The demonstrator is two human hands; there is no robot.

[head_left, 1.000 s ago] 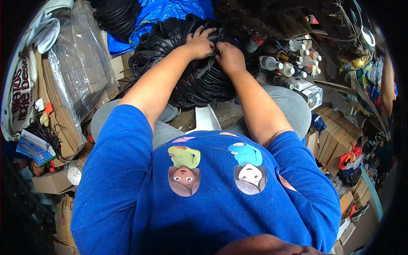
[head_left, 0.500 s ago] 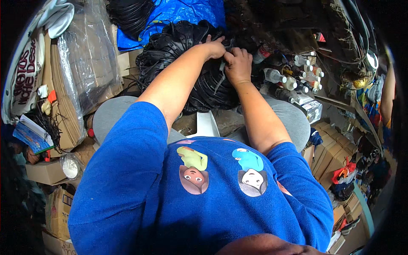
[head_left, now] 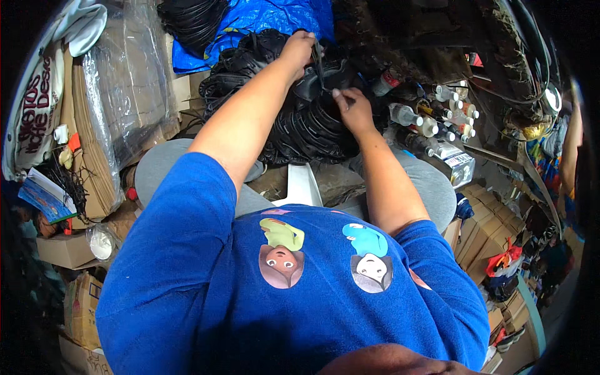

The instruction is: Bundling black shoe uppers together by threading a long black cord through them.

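Note:
A large heap of glossy black strips [head_left: 312, 134], looped and bundled, lies between my knees. My left hand [head_left: 299, 53] is at the heap's far side, its fingers closed on a thin dark strip [head_left: 319, 65]. That strip runs down toward my right hand [head_left: 355, 109], which is lower and to the right. Thumb and forefinger of the right hand are pinched at the strip's near end, though the exact contact is too small to make out. Beneath the strip, a smooth black piece shows in the middle of the heap.
A blue tarp [head_left: 272, 22] and another black bundle [head_left: 192, 25] are beyond the heap. Several plastic bottles [head_left: 428, 127] stand close on the right, by a small box [head_left: 459, 165]. Flattened cardboard under clear plastic [head_left: 128, 75] leans at left. Someone's arm [head_left: 570, 147] shows far right.
My hands have moved apart: the left went up and away, the right slightly down. A strip now stretches between them, and the smooth black piece beneath has come into view.

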